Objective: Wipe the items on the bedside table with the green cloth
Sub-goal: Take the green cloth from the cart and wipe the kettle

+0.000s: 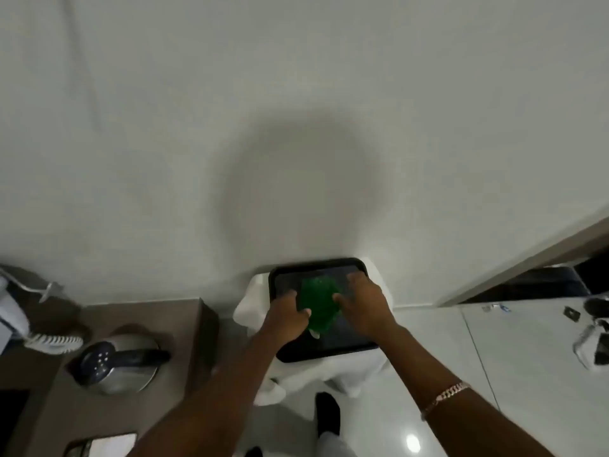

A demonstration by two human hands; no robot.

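Observation:
A green cloth (319, 301) lies bunched in the middle of a black tray (329, 352). The tray rests on a stand draped in white fabric (354, 374), against the wall. My left hand (286, 316) is at the cloth's left edge, its thumb over the cloth and its fingers curled on it. My right hand (364, 303) lies flat on the tray's right half with fingers spread. Its thumb touches the cloth's right edge.
To the left stands the brown bedside table (99, 413) with a steel kettle (117, 362), a white corded phone (14, 313) and a flat device (102, 443) near its front edge. A black shoe (328, 413) is on the glossy floor. Glassware (593, 341) sits at far right.

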